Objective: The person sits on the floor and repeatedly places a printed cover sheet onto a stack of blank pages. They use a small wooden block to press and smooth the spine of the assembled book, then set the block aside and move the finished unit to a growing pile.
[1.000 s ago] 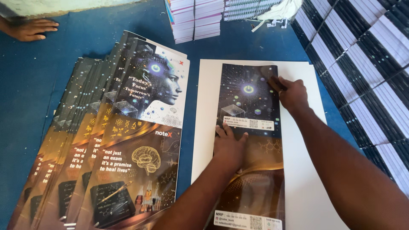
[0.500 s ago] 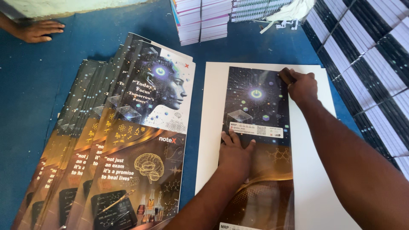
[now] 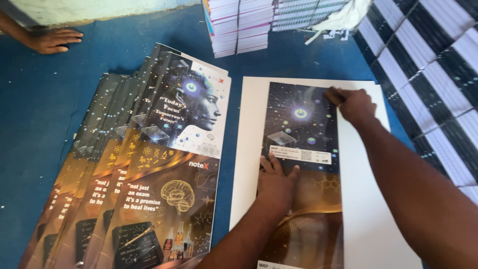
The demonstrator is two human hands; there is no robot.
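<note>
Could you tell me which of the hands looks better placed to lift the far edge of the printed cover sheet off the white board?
Right, probably. The right hand already pinches the printed cover sheet at its far corner, while the left hand lies flat mid-sheet.

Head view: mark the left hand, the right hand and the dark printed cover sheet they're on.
left hand (image 3: 275, 183), head view, back of the hand, flat on the sheet.
right hand (image 3: 354, 105), head view, knuckles, at the sheet's upper right edge.
dark printed cover sheet (image 3: 298, 127), head view, its upper dark part.
</note>
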